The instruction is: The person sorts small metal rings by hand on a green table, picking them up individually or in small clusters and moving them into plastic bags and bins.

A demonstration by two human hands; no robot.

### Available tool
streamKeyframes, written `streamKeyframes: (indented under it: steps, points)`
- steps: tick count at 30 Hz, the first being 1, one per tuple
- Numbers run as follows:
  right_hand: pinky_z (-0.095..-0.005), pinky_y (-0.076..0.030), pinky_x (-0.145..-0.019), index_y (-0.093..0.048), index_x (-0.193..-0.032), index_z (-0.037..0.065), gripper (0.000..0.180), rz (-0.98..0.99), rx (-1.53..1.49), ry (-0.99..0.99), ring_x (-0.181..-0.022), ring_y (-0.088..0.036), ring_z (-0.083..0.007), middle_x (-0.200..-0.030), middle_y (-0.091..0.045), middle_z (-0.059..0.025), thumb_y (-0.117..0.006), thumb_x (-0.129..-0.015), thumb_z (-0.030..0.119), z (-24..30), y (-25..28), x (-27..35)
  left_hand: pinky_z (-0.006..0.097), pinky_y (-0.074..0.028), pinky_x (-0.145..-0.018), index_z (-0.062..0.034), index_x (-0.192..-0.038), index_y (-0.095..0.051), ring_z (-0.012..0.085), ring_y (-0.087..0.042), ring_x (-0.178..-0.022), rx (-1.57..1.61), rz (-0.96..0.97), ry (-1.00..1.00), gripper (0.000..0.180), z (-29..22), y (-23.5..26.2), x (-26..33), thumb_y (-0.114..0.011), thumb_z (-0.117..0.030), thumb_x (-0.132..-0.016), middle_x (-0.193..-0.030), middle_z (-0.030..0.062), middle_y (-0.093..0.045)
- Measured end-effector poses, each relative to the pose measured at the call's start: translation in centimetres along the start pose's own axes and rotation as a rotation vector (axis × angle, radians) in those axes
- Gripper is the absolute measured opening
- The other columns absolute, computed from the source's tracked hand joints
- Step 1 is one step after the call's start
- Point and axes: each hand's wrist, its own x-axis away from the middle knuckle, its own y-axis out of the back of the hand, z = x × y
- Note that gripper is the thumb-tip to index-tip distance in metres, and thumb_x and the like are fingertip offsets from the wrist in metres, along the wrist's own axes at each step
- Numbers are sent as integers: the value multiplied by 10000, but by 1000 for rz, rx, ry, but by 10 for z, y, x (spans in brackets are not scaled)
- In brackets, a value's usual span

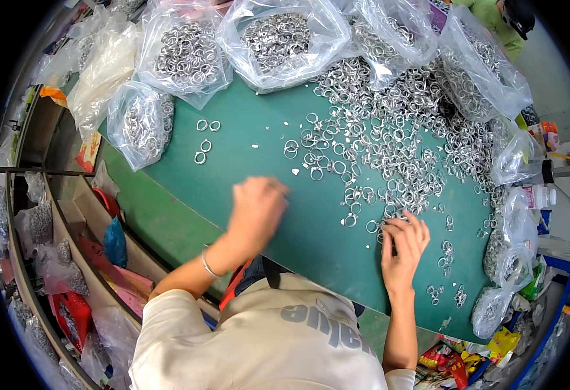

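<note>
A loose heap of silver metal rings (389, 156) spreads over the green tabletop (220, 175). My right hand (404, 250) is at the near edge of this heap, palm down. Its fingers are bent and apart, with the tips close to the nearest rings; nothing shows in its grasp. My left hand (257, 211) hovers over the table left of the heap, blurred by motion, so its fingers cannot be read. A bangle (207, 261) circles the left wrist. Beyond that hand lie a few separate rings (205, 146). Small ring clusters (446, 253) sit right of my right hand.
Clear plastic bags full of rings (187, 55) line the far edge, and more bags (493, 305) stand along the right. Small white bits (255, 146) dot the tabletop. Shelving (70, 227) with bagged parts stands at left. A person in green (496, 26) is at the far right.
</note>
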Motion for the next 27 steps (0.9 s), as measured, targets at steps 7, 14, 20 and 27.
streamKeyframes:
  steps: [7,14,20,27]
  points:
    - [-483,-293,-1015,-596,-1069,52,362,41,-122,-67,-1187,-440,-348,-1204,-507,-117,-731,-744,135,38,-4,-40,415,-340,-871,-66,-975,-620,296,-473,-1088,-428,-333,211,194,91,33,-23,-605,-6,-791,-1153,123,-512]
    - [-520,-290,-1017,-587,-1082,65,358,242,12,89,-1206,-414,-336,-1227,-470,-150,-714,-752,125,10,-16,-26,412,-381,-881,-44,-1144,-554,304,-500,-1079,52,-27,-48,364,16,19,-40,-626,-9,-789,-1175,143,-508]
    - [-486,-304,-1004,-578,-1105,43,344,40,-30,-23,-1196,-429,-331,-1237,-474,-156,-644,-767,32,10,-15,-53,403,-365,-825,-43,-1078,-576,258,-490,-1044,-115,128,-415,291,-17,-24,-78,-631,-94,-797,-1138,112,-520]
    - [-488,-315,-1002,-569,-1146,15,347,152,10,97,-1200,-454,-326,-1250,-503,-147,-639,-813,82,8,-30,-69,392,-361,-803,8,-904,-591,247,-499,-998,-74,101,-595,217,-17,-10,-56,-583,-78,-705,-1099,139,-531]
